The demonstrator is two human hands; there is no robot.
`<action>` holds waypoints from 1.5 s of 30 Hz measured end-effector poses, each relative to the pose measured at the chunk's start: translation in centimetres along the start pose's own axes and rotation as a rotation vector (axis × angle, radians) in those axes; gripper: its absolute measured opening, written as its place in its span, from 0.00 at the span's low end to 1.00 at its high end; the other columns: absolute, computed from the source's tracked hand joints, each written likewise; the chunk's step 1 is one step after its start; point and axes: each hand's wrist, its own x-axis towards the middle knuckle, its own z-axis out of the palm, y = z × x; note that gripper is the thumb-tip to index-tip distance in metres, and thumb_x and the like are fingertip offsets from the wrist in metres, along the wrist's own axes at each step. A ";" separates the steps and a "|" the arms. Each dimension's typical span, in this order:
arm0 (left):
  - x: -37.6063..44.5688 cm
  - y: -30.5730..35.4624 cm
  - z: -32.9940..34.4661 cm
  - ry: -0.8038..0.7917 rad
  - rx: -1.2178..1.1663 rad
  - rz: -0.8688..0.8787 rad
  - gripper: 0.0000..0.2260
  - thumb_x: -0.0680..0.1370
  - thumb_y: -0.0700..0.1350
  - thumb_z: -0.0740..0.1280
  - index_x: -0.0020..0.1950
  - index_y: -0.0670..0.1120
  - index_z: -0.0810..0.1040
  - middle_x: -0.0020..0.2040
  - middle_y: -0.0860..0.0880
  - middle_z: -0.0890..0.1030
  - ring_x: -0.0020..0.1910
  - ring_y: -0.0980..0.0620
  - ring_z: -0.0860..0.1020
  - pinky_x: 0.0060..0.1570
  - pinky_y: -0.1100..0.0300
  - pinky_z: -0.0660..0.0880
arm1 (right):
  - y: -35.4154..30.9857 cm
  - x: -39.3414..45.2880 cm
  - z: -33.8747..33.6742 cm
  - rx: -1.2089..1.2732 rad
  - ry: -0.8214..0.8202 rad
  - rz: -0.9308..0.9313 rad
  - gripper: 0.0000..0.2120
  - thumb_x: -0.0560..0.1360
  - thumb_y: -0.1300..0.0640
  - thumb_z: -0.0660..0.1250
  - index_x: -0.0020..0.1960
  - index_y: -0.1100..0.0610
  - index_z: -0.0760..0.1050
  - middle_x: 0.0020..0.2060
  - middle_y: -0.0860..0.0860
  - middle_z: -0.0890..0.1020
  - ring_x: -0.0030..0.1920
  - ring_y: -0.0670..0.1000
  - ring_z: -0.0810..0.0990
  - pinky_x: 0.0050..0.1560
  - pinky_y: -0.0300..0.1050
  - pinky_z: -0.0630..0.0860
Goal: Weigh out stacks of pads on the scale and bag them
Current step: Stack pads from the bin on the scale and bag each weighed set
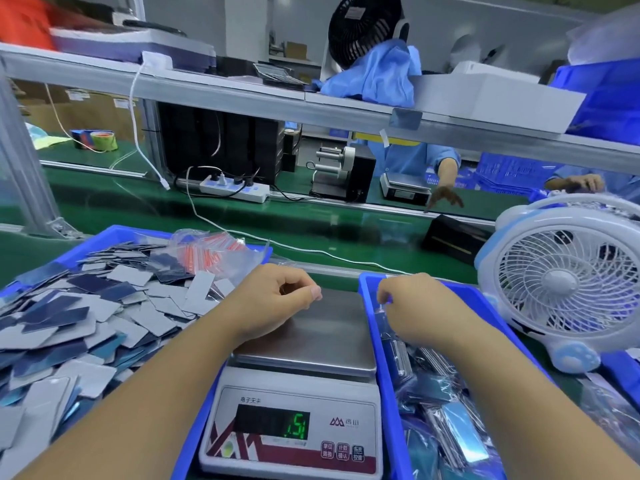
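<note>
**Pads loose in left bin, scale pan bare, both hands mid-air**

Pads [69, 320] are lying in a loose heap in the blue bin on our left [114, 233], grey and dark blue faces mixed, long axes pointing every which way, no stack squared up. Scale [301, 393] is sitting between the two bins, its pan [329, 337] carrying nothing that we are seeing, the display [273, 426] glowing green with a small reading we are not making out fully. Blue bin on our right [372, 327] is holding bagged pads [457, 427] in clear film.

Left hand [273, 306] is hovering over the pan's far left corner, fingers curled in, thumb tip meeting the forefinger; we are not seeing anything between them, so we are calling it clenched on nothing, though a thin film there would be hard to spot. Right hand [419, 306] is hanging over the right bin's near-left part, fingers curled downward; whether they are pinching a bag edge we cannot tell, since the fingertips are hidden behind the knuckles.

We are judging one cycle finished and the next not begun. The relation that matters: the loose pads are lying left of and below the left hand, just beside its wrist, well apart from the right hand. So the left hand is nearer for gathering. Clear bags with red strips [211, 252] are sitting at the far edge of the left bin, near that hand too. A white fan [568, 282] is standing at far right.
</note>
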 end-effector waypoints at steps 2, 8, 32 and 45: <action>0.2 0.2 -0.1 0.010 0.030 -0.018 0.07 0.79 0.44 0.69 0.43 0.50 0.84 0.35 0.55 0.82 0.32 0.62 0.75 0.36 0.71 0.70 | -2.0 -0.1 0.4 0.057 0.025 -0.064 0.10 0.74 0.59 0.58 0.50 0.50 0.77 0.45 0.50 0.81 0.46 0.55 0.79 0.44 0.49 0.79; 0.8 1.0 -3.3 -0.140 0.410 -0.138 0.06 0.79 0.47 0.66 0.46 0.53 0.82 0.36 0.59 0.78 0.33 0.70 0.73 0.31 0.76 0.67 | -7.4 0.1 1.2 0.137 0.015 -0.256 0.07 0.76 0.52 0.59 0.48 0.50 0.75 0.44 0.49 0.82 0.47 0.55 0.78 0.46 0.50 0.79; -5.4 -3.7 -9.1 -0.242 0.796 -0.565 0.29 0.68 0.61 0.77 0.63 0.54 0.70 0.56 0.52 0.73 0.53 0.48 0.73 0.49 0.52 0.74 | -9.0 -0.9 4.0 0.371 0.178 -0.342 0.07 0.74 0.55 0.66 0.38 0.47 0.77 0.30 0.41 0.80 0.36 0.42 0.77 0.41 0.46 0.76; -2.0 -2.4 -7.1 -0.123 0.965 -0.465 0.06 0.75 0.48 0.69 0.49 0.48 0.81 0.48 0.48 0.82 0.47 0.47 0.79 0.40 0.58 0.73 | 4.6 -1.9 -0.8 -0.031 -0.218 0.176 0.17 0.69 0.40 0.72 0.51 0.45 0.71 0.45 0.43 0.78 0.44 0.47 0.77 0.45 0.43 0.73</action>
